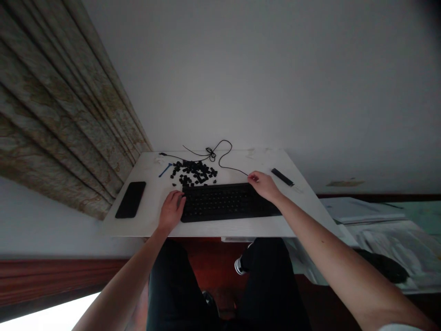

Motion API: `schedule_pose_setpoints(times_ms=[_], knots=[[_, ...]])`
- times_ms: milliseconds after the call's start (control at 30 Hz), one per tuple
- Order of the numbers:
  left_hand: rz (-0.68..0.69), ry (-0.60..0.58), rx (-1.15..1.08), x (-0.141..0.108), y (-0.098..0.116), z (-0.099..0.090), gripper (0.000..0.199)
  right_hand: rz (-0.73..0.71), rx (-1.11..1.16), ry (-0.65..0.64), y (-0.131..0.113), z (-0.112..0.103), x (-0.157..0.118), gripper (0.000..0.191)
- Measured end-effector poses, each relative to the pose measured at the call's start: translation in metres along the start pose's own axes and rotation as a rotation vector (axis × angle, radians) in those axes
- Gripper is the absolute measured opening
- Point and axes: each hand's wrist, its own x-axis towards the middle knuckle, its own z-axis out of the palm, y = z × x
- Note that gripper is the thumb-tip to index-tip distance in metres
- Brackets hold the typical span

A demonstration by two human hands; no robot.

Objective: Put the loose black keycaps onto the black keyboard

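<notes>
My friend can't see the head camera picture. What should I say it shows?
A person's left hand touches the left end of a black keyboard on a white table; the right hand is at the keyboard's far edge, by a cable. Loose keycaps lie behind the keyboard, with a blue tool and phone-like slab further left.

no legible text or numbers

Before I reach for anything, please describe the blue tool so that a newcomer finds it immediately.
On the white table, find the keyboard, then the small black pieces scattered beyond its left part. Just left of them lies the tool, thin and slanted. Its blue colour sets it apart from those pieces and the black cable.
</notes>
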Motion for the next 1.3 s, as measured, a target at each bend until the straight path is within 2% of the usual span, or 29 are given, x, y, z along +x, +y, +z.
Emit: schedule_pose_setpoints(times_ms=[200, 367, 467, 633, 867, 1133, 1300], knots=[[-0.045, 0.026, -0.059, 0.004, -0.005, 0.001, 0.025, -0.074, 0.027, -0.158, -0.05, 0.051, 0.04, 0.015], [-0.067, 0.026, -0.074, 0.005, -0.007, 0.001, 0.024, 0.002, -0.043, -0.123, -0.081, 0.097, 0.07, 0.038], [-0.072, 0.023, -0.06, 0.005, -0.006, 0.0, 0.024, 0.046, -0.076, -0.11, -0.088, 0.112, 0.083, 0.037], [-0.08, 0.017, -0.054, 0.005, -0.005, -0.001, 0.023, 0.002, -0.059, -0.13, -0.09, 0.116, 0.092, 0.03], [-0.089, 0.014, -0.076, 0.006, -0.004, -0.002, 0.023, 0.038, 0.035, -0.185, -0.083, 0.11, 0.089, 0.037], [-0.091, 0.005, -0.09, 0.005, -0.005, -0.001, 0.021, -0.066, 0.026, -0.146, -0.075, 0.111, 0.086, 0.027], [-0.086, 0.007, -0.086, 0.005, -0.006, 0.0, 0.019, -0.077, -0.01, -0.126, -0.072, 0.111, 0.086, 0.021]])
